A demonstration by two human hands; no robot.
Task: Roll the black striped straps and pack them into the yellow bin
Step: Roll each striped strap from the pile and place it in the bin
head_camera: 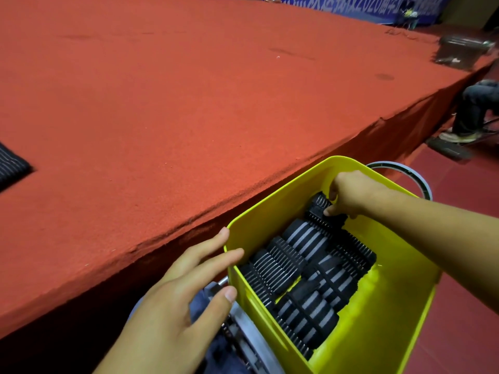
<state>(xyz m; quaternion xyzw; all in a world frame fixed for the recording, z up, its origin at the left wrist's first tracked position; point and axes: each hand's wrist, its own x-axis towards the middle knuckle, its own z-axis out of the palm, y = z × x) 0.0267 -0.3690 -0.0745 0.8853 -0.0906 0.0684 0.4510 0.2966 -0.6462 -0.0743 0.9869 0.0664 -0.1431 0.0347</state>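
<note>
The yellow bin (364,333) sits near, on the right, full of rolled straps (305,282). The right hand (356,194) reaches into its far end, and its bent fingers pinch one rolled strap (320,205). The left hand (175,298) has straight, spread fingers touching the bin's left side. A flat strap (10,166) lies far left on the red table (189,103).

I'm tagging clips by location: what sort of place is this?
Likely an indoor hall or event venue: a large raised platform covered in red carpet, a blue printed banner on the far wall, and red floor.
</note>
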